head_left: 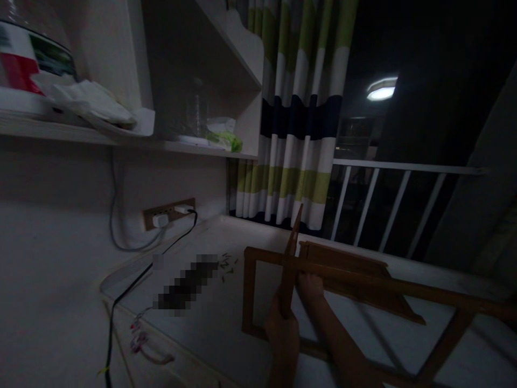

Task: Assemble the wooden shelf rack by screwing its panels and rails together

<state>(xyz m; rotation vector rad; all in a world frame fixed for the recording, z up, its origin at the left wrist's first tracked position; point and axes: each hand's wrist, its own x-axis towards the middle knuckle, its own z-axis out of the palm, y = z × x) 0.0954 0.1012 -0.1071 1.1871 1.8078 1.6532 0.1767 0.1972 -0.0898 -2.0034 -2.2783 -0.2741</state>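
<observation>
My left hand (283, 328) is closed around the lower part of a narrow wooden board (287, 285), which stands tilted up across a rail. That rail belongs to a brown wooden frame (249, 291), a long rectangle reaching off to the right. My right hand (311, 286) is closed at the underside of the same rail, just right of the board; its fingertips are partly hidden. Behind the frame lies a wooden panel (351, 269) with raised edges. Several small screw-like pieces (227, 264) are scattered on the white surface to the left.
A pixelated dark object (186, 285) lies on the white surface (238, 231), with a beaded strap (141, 342) near its edge. A black cable (133, 283) runs from the wall socket strip (169, 214). Shelves (194, 146) overhang at left; a curtain (299, 124) and railing (363, 205) stand behind.
</observation>
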